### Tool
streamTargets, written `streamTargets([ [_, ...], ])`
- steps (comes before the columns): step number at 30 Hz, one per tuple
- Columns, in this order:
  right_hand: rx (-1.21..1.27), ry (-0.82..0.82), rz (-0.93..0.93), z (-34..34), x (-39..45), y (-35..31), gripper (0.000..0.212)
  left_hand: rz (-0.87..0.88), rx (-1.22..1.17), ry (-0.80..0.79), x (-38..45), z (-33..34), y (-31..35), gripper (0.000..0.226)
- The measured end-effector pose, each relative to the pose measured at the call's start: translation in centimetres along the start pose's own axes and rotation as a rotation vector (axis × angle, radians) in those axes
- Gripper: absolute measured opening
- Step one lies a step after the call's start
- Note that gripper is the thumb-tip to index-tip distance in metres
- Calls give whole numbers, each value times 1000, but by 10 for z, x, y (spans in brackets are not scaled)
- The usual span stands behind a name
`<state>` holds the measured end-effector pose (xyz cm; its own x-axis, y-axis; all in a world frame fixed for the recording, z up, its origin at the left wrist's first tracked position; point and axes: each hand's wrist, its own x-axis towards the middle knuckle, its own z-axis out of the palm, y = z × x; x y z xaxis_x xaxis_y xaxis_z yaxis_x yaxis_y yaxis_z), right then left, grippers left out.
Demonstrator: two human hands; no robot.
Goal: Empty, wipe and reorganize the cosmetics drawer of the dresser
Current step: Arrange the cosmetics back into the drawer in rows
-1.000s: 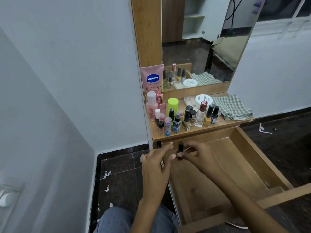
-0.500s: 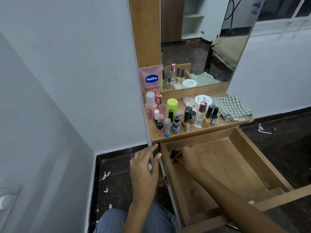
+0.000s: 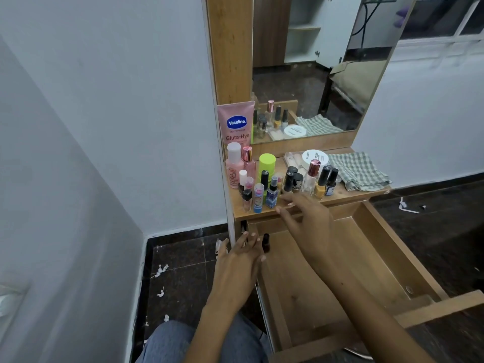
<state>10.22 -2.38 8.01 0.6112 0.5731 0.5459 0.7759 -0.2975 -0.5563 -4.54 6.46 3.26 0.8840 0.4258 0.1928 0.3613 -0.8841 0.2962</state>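
Dim, cool, even light; soft shadows inside drawer [image 3: 327, 271]. Wide-angle bending at edges, near left wall [image 3: 65, 231] soft. Right hand [image 3: 309, 224] slightly motion-blurred.

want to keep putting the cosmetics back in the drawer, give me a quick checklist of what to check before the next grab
1. Drawer pulled open with bare floor to fill: ok.
2. Dark nail polish bottle set upright in the drawer's far left corner, apart from both hands: ok.
3. Right hand free for a grip, fingers straight, reaching toward the front row of bottles on the dresser top: ok.
4. Left hand holding nothing, lying by the drawer's left wall: ok.
5. Room around the target: bottles stand crowded together, neighbours could tip: not ok.
6. Drawer wiped clean: cannot tell; the checked cloth lies folded on the dresser top.
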Motion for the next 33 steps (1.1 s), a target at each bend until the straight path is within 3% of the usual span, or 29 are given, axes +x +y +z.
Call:
streamTargets([
  [4,31,39,28,4,-5,3,21,-17,79,-261,3,-11,4,51],
  [9,18,135,51,-5,-2,10,32,-51,131,-330,4,-17,12,60],
  [13,-138,61,34,-4,19,10,47,-75,166,-382,8,-17,15,64],
  [18,-190,98,0,-3,30,11,33,-97,181,-417,10,-18,18,65],
  [25,-30,103,20,-26,14,-1,21,-108,182,-409,10,-17,19,66],
  [29,85,4,122,-37,-8,-6,20,-101,184,-406,9,-15,18,66],
  [33,37,-232,322,-13,-17,14,19,-94,157,-374,6,-16,17,66],
])
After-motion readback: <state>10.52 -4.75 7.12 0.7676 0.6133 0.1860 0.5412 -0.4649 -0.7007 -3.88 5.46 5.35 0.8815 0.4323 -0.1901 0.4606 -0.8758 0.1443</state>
